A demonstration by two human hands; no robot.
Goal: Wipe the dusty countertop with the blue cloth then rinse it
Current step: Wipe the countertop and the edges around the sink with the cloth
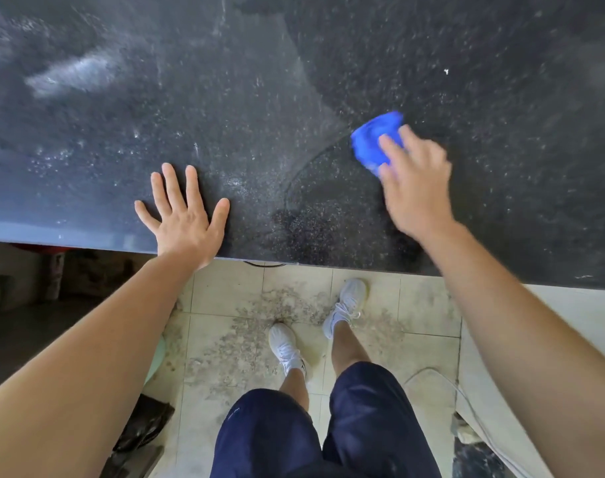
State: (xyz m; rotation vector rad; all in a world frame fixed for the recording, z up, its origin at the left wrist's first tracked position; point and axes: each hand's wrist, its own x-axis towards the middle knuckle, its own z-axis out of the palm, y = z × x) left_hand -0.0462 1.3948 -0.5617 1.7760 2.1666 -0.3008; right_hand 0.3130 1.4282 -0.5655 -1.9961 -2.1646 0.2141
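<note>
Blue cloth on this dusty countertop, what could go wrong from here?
The blue cloth is bunched small in the right hand, so it may leave streaks on the countertop. The left hand lies flat in unwiped dust near the edge and may smear it. Dust pushed off the edge would likely add to the debris on the floor by the shoes.

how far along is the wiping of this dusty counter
Done: a darker wiped patch shows on the black speckled stone countertop, right of centre. In hand: the blurred right hand presses the bunched blue cloth there; the left hand lies flat near the edge. Left: pale dust smears cover the counter's left part, and rinsing; no sink shows.
</note>
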